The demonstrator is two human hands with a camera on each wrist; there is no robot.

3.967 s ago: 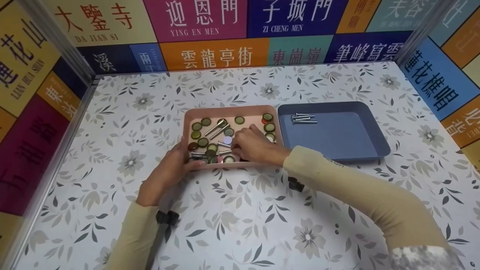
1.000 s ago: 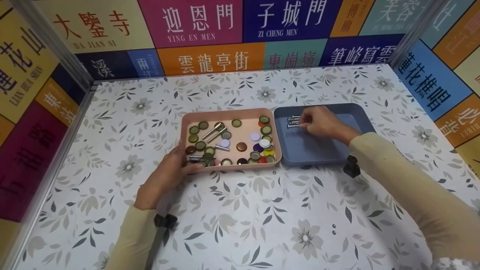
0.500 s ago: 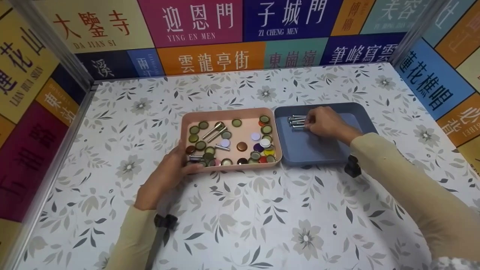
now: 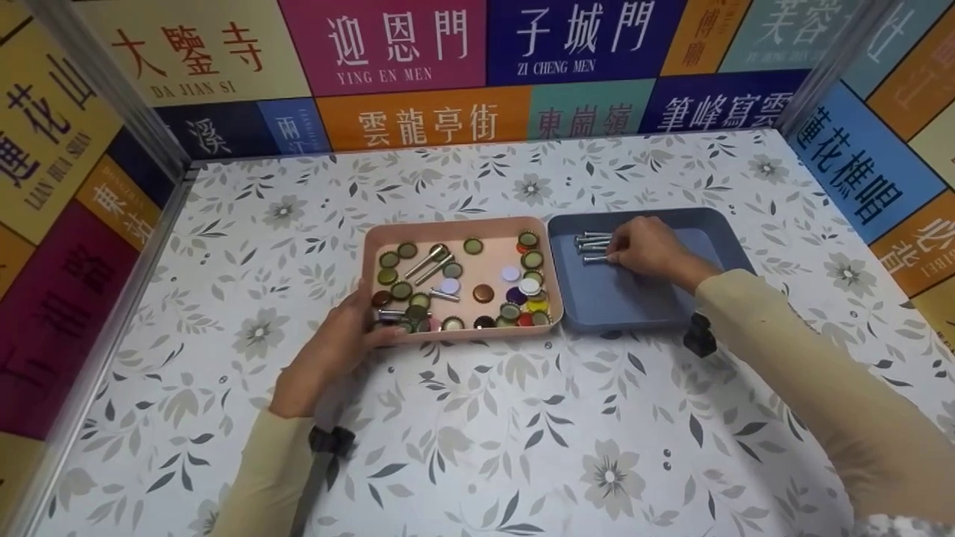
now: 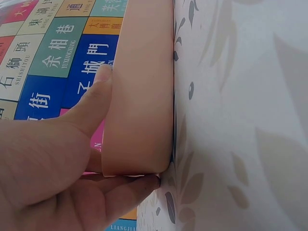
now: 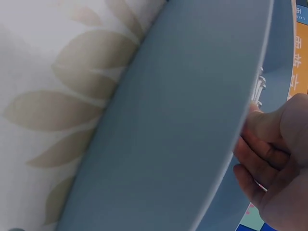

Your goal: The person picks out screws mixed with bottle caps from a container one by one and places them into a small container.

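My left hand (image 4: 332, 344) holds the left end of a pink tray (image 4: 462, 333), thumb over its front rim and fingers against the outside of its end wall (image 5: 139, 96). In that tray lie many bottle caps (image 4: 483, 293) and several bolts (image 4: 427, 262), some caps heaped near the left thumb. Over the blue tray (image 4: 642, 325), my right hand (image 4: 653, 250) pinches the end of a bolt (image 4: 595, 259) lying on the tray floor, its head pointing left. Just behind it several more bolts (image 4: 593, 242) lie side by side. The blue wall hides part of this in the right wrist view.
Both trays stand side by side, their short walls touching, on a table (image 4: 477, 440) with a flower-patterned cover. Colourful panels with writing (image 4: 418, 115) rise behind it and along both sides.
Four seconds ago my right hand was in the pink tray; now it is in the blue one with a bolt. Lately it has shifted slightly towards the front. The left hand has stayed put.
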